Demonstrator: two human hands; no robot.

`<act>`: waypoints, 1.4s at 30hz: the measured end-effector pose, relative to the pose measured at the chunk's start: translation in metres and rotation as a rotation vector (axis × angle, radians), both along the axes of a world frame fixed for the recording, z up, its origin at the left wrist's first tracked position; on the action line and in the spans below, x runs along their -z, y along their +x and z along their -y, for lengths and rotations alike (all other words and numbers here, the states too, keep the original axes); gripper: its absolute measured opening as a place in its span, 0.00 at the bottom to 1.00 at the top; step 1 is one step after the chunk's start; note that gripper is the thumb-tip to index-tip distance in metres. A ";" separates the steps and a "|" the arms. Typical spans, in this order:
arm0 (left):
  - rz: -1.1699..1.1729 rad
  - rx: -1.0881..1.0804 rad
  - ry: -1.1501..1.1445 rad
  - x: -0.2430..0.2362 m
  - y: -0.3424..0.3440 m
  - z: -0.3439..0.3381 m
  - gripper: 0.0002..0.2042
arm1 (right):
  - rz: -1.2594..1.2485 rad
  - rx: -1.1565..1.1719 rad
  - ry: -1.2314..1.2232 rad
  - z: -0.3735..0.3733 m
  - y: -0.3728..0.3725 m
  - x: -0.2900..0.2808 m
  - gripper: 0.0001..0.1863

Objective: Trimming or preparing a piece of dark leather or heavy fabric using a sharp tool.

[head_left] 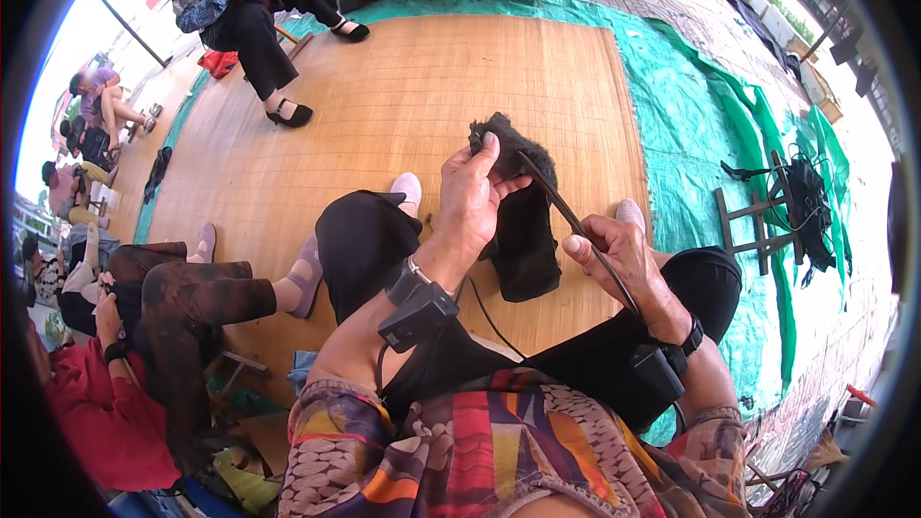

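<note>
A black fabric piece (528, 254), fuzzy at its upper end, hangs in front of me between my knees. Its fuzzy end is pinched between the thumb and fingers of my left hand (470, 197). My right hand (622, 264) is closed around a long, thin dark rod (568, 209). The rod slants up and leftward, and its far end reaches the fuzzy part beside my left fingertips. Whether the tip goes into the fabric or only touches it, I cannot tell. Each of my wrists carries a strapped black box.
Under my feet lies a tan slatted mat (384, 96), edged by green tarp (676, 173). A wooden stool (767, 221) bearing black strips stands to the right. People sit opposite and close on my left, their legs near mine. A thin black cable (489, 317) runs by my lap.
</note>
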State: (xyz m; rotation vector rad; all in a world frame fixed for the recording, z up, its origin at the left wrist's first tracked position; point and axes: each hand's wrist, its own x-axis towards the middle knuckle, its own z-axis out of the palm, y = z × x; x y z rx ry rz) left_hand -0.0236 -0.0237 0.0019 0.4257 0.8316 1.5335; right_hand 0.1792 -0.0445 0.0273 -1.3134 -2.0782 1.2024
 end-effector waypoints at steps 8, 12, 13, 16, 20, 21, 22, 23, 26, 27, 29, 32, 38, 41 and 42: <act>0.059 -0.038 0.022 0.005 -0.008 -0.003 0.09 | -0.299 0.070 0.054 0.002 0.004 -0.021 0.30; 0.066 -0.021 0.027 0.006 -0.008 -0.003 0.08 | -0.133 0.041 0.039 0.001 0.003 -0.005 0.30; 0.062 -0.016 0.031 0.005 -0.007 -0.002 0.08 | -0.098 0.015 0.005 0.002 0.002 -0.004 0.31; 0.053 -0.003 0.019 0.001 -0.002 0.000 0.07 | -0.010 -0.010 0.062 -0.001 0.002 -0.002 0.31; 0.083 -0.013 0.003 0.004 -0.006 -0.003 0.07 | -0.144 0.021 0.085 0.003 -0.001 -0.009 0.31; 0.083 -0.018 0.003 0.005 -0.008 -0.003 0.07 | -0.144 0.016 0.085 0.004 -0.001 -0.016 0.31; 0.089 -0.028 0.004 0.005 -0.009 -0.004 0.07 | -0.234 0.041 0.037 0.005 0.000 -0.024 0.30; 0.095 -0.038 0.005 0.005 -0.010 -0.003 0.08 | -0.323 0.066 -0.012 0.006 0.001 -0.028 0.30; 0.108 -0.042 0.034 0.008 -0.011 -0.003 0.08 | -0.204 0.053 -0.013 0.000 0.004 -0.021 0.30; 0.107 -0.038 0.034 0.008 -0.012 -0.004 0.08 | -0.142 0.056 -0.013 0.000 0.003 -0.017 0.30; 0.083 -0.052 0.022 0.007 -0.013 -0.003 0.08 | -0.120 0.044 0.004 0.000 0.002 -0.009 0.32; 0.073 -0.027 0.042 0.005 -0.011 -0.004 0.08 | 0.000 -0.016 0.011 0.002 0.001 -0.010 0.32; 0.079 -0.018 0.006 0.002 -0.007 -0.001 0.08 | 0.013 -0.007 -0.006 -0.001 0.000 -0.006 0.32; 0.122 -0.029 0.030 0.005 -0.011 -0.004 0.08 | -0.198 0.036 -0.070 0.003 0.000 -0.009 0.31; 0.124 -0.033 0.031 0.005 -0.011 -0.004 0.08 | -0.196 0.033 -0.070 0.005 0.000 -0.013 0.31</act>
